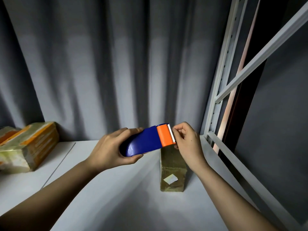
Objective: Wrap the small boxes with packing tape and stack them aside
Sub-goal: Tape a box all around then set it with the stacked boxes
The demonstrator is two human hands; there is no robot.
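My left hand (111,150) grips a blue tape dispenser (144,142) with an orange head and a white serrated blade, held in the air above the table. My right hand (187,140) has its fingers curled at the blade, pinching at the tape end there; the tape itself is too thin to make out. Below the dispenser a small brown box (172,170) lies on the white table (116,197), glossy with tape and bearing a small white label. Its far end is hidden behind the dispenser and my right hand.
At the far left, wrapped orange-and-white boxes (28,145) lie stacked on the table. A grey curtain hangs behind. A grey metal shelf frame (221,90) with a diagonal brace stands along the table's right edge.
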